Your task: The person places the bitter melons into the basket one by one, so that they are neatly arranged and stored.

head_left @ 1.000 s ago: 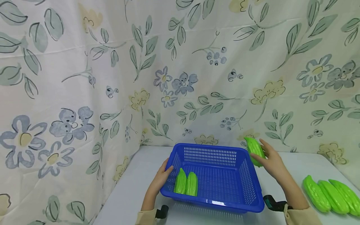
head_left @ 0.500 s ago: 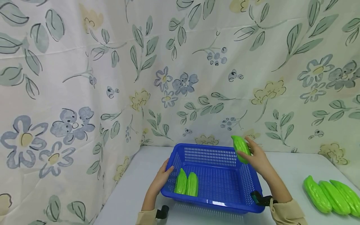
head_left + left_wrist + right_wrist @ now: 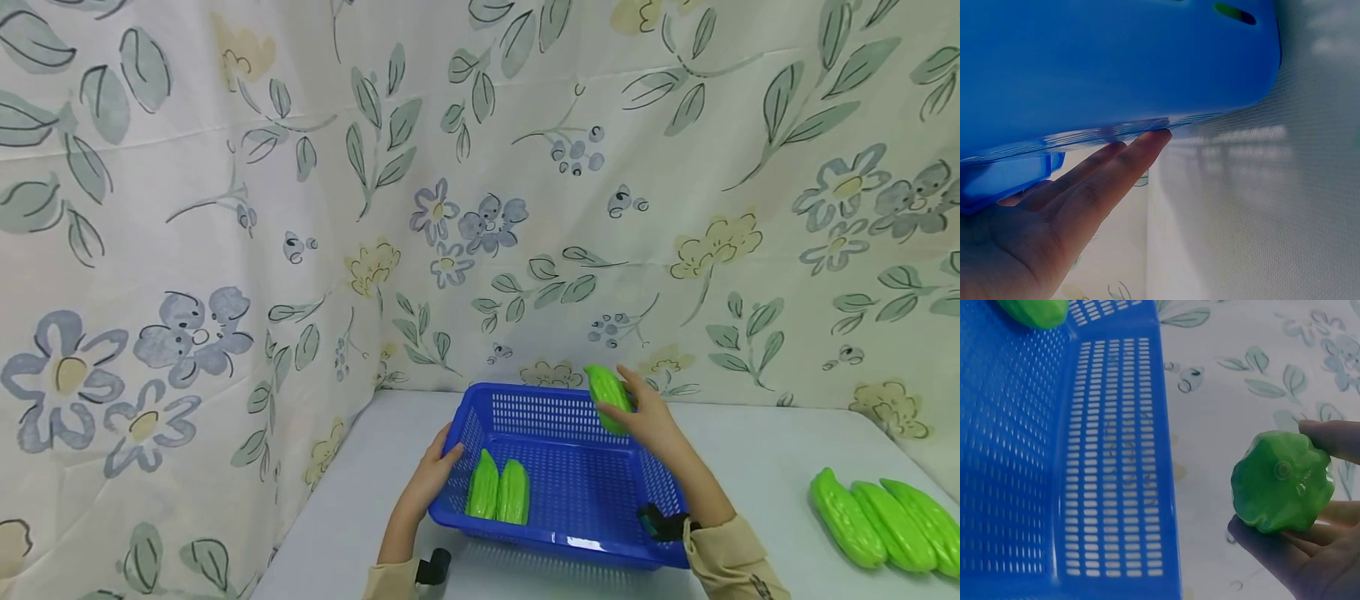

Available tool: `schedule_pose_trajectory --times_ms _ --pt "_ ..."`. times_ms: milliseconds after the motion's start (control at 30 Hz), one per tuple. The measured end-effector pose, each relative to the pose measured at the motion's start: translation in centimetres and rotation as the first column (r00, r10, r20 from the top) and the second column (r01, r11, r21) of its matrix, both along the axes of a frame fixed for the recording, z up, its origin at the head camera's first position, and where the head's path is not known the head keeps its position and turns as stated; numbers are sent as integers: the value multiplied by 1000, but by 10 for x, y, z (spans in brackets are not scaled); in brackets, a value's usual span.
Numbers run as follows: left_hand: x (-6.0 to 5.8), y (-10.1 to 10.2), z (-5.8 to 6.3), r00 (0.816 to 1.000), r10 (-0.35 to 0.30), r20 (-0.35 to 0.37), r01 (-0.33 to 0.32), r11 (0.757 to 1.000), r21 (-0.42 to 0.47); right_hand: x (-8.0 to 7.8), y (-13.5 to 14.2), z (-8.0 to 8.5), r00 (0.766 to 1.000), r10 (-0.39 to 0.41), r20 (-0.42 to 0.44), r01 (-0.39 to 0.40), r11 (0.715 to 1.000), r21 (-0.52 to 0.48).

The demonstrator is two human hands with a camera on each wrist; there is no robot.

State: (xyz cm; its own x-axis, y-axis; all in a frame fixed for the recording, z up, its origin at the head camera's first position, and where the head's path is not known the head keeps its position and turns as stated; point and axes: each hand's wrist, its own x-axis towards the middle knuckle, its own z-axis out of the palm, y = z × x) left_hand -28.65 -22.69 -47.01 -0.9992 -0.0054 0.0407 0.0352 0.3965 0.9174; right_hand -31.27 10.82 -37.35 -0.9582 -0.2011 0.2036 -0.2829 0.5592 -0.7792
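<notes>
In the head view my right hand (image 3: 647, 410) holds a bright green bitter melon (image 3: 607, 398), its tip pointing up and left, over the back of a blue plastic basket (image 3: 555, 546). Seen end-on in the right wrist view, the bitter melon (image 3: 1282, 481) is pinched between thumb and fingers, above the basket wall's level of view. My left hand (image 3: 429, 475) grips the basket's left rim, thumb on top. Its fingers (image 3: 1129, 159) lie along the blue wall in the left wrist view. Two bitter melons (image 3: 513, 492) lie side by side at the basket's front left.
Several more bitter melons (image 3: 892, 525) lie in a row on the white table (image 3: 757, 475), right of the basket. Behind the table hangs a floral cloth (image 3: 525, 208), which also covers the left side.
My right hand has carried the bitter melon leftward, from beyond the basket's right rim to over its back part. The left hand and the basket have stayed in place.
</notes>
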Motion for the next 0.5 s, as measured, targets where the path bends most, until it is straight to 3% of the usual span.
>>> schedule_pose_trajectory --times_ms 500 --pt "-1 0 -1 1000 -1 -3 1 1000 5 0 -33 -9 998 8 60 -8 1000 7"
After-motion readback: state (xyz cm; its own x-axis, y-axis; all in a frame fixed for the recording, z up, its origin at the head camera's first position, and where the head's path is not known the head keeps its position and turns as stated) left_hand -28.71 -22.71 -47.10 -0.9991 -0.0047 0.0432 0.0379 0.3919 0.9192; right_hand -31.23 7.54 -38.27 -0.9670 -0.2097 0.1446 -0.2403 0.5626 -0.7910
